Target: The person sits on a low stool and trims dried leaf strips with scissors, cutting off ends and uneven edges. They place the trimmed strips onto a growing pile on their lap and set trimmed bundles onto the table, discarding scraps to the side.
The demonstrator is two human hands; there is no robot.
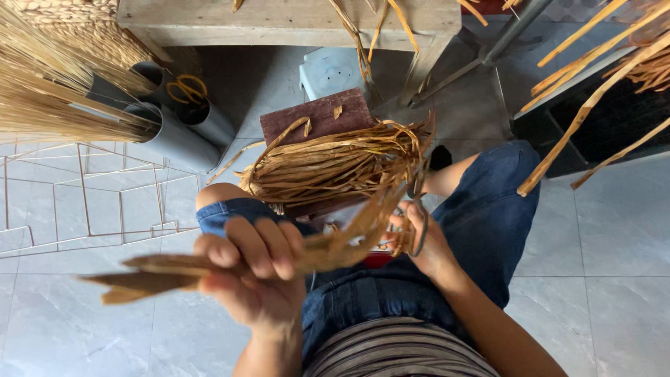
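Head view, looking down at the lap. Left hand [248,269] is fisted tight round a flat bundle of dried fibre strips [209,265]; fingers [269,248] wrap over the top, no gap. Bundle's long axis runs roughly side to side: cut ends stick out left of the left hand, the rest sweeps right and up past the right hand [422,244] toward the loose coil of strips [335,164] on the knees. Right hand sits just right of the left hand, fingers through the loops of dark scissors [419,223]; blades hidden among strips, so can't tell how wide they stand. Left hand is the 1 carrying the bundle. Wooden block [317,115] lies beyond the coil; grey tubes [174,132] far left of it.
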